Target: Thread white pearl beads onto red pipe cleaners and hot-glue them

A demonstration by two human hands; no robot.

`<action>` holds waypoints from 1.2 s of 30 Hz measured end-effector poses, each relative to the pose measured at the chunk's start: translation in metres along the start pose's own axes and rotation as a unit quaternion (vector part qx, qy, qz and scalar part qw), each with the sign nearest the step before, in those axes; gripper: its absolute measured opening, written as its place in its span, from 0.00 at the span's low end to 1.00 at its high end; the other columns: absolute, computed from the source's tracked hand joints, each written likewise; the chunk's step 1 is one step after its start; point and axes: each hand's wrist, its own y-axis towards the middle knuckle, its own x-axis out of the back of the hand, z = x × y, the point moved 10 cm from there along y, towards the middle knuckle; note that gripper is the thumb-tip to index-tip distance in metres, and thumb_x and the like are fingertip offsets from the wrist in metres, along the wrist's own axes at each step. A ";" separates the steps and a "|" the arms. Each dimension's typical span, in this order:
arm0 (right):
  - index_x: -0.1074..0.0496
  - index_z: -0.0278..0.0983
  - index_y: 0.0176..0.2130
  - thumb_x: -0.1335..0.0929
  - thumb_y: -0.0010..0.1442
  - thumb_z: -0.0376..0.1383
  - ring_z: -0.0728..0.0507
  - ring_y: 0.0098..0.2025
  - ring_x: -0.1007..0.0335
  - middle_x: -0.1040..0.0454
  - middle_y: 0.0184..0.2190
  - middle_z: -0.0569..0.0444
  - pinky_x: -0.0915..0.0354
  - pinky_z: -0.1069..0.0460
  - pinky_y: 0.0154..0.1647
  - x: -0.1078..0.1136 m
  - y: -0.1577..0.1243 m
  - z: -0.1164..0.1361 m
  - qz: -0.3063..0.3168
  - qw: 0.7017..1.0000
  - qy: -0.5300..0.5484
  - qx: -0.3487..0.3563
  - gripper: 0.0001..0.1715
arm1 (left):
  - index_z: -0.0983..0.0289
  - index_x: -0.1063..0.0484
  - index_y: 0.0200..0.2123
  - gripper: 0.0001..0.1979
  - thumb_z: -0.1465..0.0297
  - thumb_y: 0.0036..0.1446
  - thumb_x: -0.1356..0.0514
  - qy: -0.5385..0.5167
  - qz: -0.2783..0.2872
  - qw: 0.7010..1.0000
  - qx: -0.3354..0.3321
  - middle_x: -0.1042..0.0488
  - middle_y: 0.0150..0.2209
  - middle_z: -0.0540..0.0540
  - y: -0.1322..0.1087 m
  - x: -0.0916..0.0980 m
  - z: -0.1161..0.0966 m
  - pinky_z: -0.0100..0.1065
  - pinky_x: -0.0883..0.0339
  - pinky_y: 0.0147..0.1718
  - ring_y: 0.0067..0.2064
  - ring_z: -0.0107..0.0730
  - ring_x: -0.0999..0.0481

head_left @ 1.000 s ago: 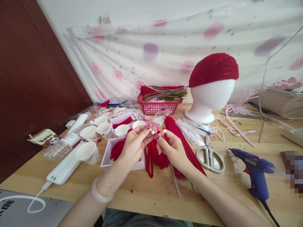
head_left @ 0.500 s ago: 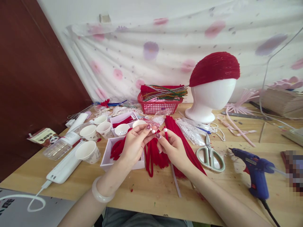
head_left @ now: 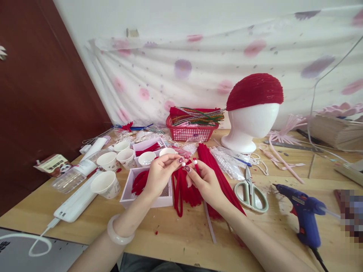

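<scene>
My left hand (head_left: 162,174) pinches a small white bead (head_left: 183,164) between thumb and fingertips. Close beside it, my right hand (head_left: 206,182) is closed on a short red strip (head_left: 196,166) with a white bead (head_left: 195,161) at its upper end. The fingertips of both hands nearly meet above the table. Below them lie bundles of red fuzzy strips (head_left: 218,177). A white box (head_left: 161,202) with red strips and small beads stands under my left hand, partly hidden by it.
Paper cups (head_left: 104,184) and a white power bank (head_left: 76,200) are at the left. Behind stand a red basket (head_left: 193,133) and a white foam head (head_left: 249,124) with a red cap. Scissors (head_left: 251,194) and a blue glue gun (head_left: 303,207) lie at the right.
The whole view has shifted slightly, with the table scene lower in the picture. My left hand has moved a little toward my body; both hands keep their pinches close together.
</scene>
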 end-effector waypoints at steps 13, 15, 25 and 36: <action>0.29 0.36 0.34 0.32 0.71 0.45 0.50 0.20 0.34 0.31 0.21 0.64 0.33 0.53 0.25 -0.002 0.001 -0.002 0.013 1.000 0.009 -0.003 0.18 | 0.64 0.24 0.33 0.18 0.59 0.46 0.24 -0.061 -0.050 0.997 -0.019 0.16 0.31 0.52 -0.001 0.011 -0.002 0.34 0.24 0.41 0.35 0.32 0.17; 0.28 0.36 0.34 0.33 0.71 0.45 0.50 0.20 0.34 0.31 0.21 0.64 0.33 0.53 0.25 -0.003 0.000 0.000 0.015 1.000 0.009 -0.001 0.18 | 0.64 0.24 0.32 0.18 0.63 0.43 0.23 -0.064 -0.059 0.996 -0.028 0.17 0.32 0.51 -0.001 0.014 -0.004 0.30 0.25 0.38 0.35 0.29 0.18; 0.28 0.35 0.34 0.32 0.71 0.44 0.50 0.21 0.33 0.30 0.22 0.64 0.32 0.53 0.26 -0.002 0.000 -0.003 0.016 1.000 0.009 -0.003 0.17 | 0.64 0.23 0.33 0.17 0.69 0.41 0.22 -0.051 -0.033 0.998 -0.030 0.18 0.29 0.49 0.000 0.010 -0.009 0.26 0.28 0.37 0.33 0.25 0.20; 0.29 0.36 0.37 0.33 0.71 0.46 0.53 0.17 0.42 0.33 0.22 0.64 0.41 0.56 0.19 -0.008 0.000 -0.011 0.047 0.997 0.045 -0.033 0.17 | 0.64 0.23 0.34 0.21 0.64 0.39 0.20 -0.095 -0.030 0.995 0.001 0.16 0.27 0.49 0.001 0.008 -0.001 0.26 0.26 0.36 0.31 0.26 0.18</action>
